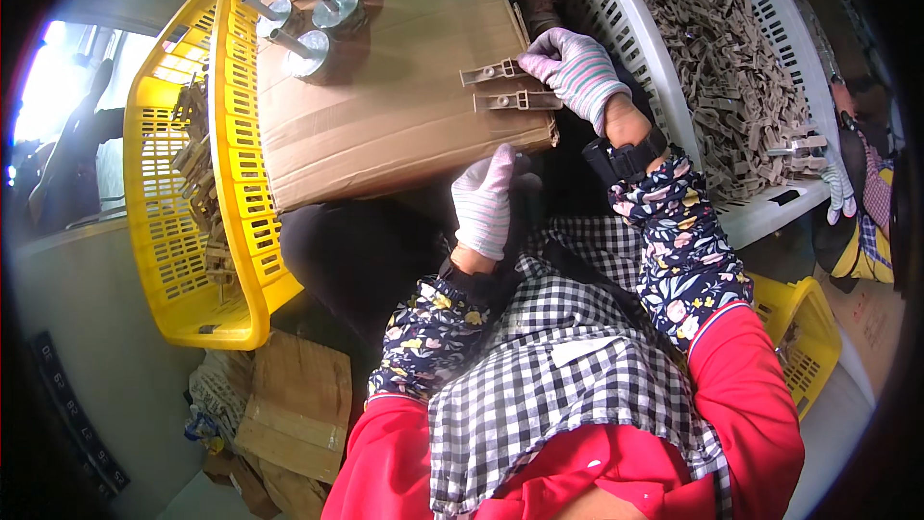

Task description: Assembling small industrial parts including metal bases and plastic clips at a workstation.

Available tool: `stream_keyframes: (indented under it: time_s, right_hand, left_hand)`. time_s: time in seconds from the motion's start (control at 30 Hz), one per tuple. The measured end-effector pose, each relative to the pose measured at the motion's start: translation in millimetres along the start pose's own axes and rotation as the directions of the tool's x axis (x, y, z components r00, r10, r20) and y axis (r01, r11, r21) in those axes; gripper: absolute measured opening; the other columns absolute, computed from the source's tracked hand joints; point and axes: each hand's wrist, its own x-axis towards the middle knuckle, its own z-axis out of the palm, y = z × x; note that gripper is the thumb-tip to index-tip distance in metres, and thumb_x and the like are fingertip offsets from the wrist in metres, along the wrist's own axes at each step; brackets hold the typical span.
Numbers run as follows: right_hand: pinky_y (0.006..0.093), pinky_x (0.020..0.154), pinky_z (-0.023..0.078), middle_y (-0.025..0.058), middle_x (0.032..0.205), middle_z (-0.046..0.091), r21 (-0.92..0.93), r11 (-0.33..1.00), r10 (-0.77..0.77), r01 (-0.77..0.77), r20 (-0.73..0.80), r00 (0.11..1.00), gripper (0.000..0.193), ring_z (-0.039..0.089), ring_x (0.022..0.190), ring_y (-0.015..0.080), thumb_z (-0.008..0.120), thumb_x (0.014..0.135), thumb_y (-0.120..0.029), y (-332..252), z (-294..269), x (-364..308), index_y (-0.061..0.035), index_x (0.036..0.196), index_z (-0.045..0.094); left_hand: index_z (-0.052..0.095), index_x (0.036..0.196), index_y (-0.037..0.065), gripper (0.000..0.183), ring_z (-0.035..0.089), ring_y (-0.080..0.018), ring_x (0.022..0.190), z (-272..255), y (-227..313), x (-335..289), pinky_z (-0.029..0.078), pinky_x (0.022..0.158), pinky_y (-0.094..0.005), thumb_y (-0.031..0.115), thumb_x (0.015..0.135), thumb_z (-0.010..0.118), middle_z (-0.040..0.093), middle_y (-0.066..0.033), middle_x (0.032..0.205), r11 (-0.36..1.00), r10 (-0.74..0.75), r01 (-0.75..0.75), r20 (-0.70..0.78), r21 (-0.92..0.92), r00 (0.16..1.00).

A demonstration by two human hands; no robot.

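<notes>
My right hand point(577, 75), in a white glove with pastel stripes and pinkish fingertips, pinches the end of a beige clothespin-like clip point(493, 72) at the right edge of a cardboard box point(404, 116). Just below it a second clip point(515, 101) lies on the box, almost parallel. Below the box's front edge hovers my left hand point(484, 197), gloved alike and apart from both clips. Its visible fingers stretch upward, and I see nothing held in them; part of the hand is lost in shadow.
Several round metal pieces with rods point(310, 53) stand on the box's far left. A yellow basket point(245, 135) holding clips is at left; a white crate point(664, 58) heaped with beige clips point(731, 67) at right. Another person's gloved hand point(839, 193) shows beyond it.
</notes>
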Motion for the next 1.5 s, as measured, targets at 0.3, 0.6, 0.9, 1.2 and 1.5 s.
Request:
stream_keyframes:
  time_s: [0.3,0.6,0.9,1.2,1.5]
  right_hand:
    - [0.0351,0.075,0.048,0.0127,0.084,0.065,-0.214,0.976,-0.035,0.032,-0.011,0.999,0.035,0.062,0.081,0.0266,0.066,0.076,-0.038,-3,-3,0,-0.0074,0.091,0.063]
    - [0.0246,0.065,0.045,0.0014,0.072,0.061,-0.12,0.993,0.015,-0.014,0.009,1.0,0.029,0.052,0.068,0.0082,0.065,0.084,-0.03,12,-7,-40,-0.0016,0.086,0.062]
    - [0.0201,0.061,0.043,-0.0022,0.073,0.061,0.464,0.877,-0.083,0.121,-0.1,0.992,0.009,0.051,0.065,0.0049,0.065,0.083,-0.013,-3,-3,-48,-0.0046,0.086,0.064]
    - [0.0195,0.055,0.04,-0.0043,0.072,0.06,0.4,0.908,0.065,-0.125,0.161,0.985,0.013,0.046,0.058,0.0034,0.068,0.081,-0.016,19,-6,-24,-0.0054,0.088,0.066]
    - [0.0175,0.052,0.038,-0.0053,0.073,0.06,0.323,0.946,-0.016,-0.027,0.131,0.991,0.01,0.044,0.054,0.0022,0.065,0.082,-0.015,15,1,-21,-0.0073,0.088,0.065]
  left_hand:
    - [0.063,0.092,-0.007,0.037,0.062,-0.0173,0.064,3,4,-1,0.047,0.063,-0.0269,0.03,0.087,0.06,0.065,-0.011,0.081,0.999,0.015,-0.014,-0.016,0.04,1.0]
    - [0.064,0.09,-0.005,0.036,0.062,-0.015,0.064,3,5,-3,0.047,0.063,-0.0256,0.031,0.087,0.059,0.065,-0.0093,0.078,0.997,0.055,-0.056,0.017,0.047,0.998]
    - [0.064,0.091,-0.005,0.036,0.061,-0.0144,0.064,0,1,1,0.047,0.063,-0.0259,0.03,0.088,0.058,0.064,-0.009,0.078,0.999,0.023,-0.023,0.007,0.027,1.0]
    - [0.063,0.092,-0.007,0.038,0.062,-0.0155,0.065,1,4,-1,0.046,0.064,-0.0255,0.031,0.087,0.059,0.065,-0.0096,0.08,0.998,0.01,-0.011,0.014,0.07,1.0]
    - [0.063,0.089,-0.006,0.037,0.062,-0.015,0.064,1,3,-1,0.046,0.063,-0.0251,0.031,0.087,0.06,0.064,-0.0089,0.077,0.999,0.002,-0.002,0.007,0.048,1.0]
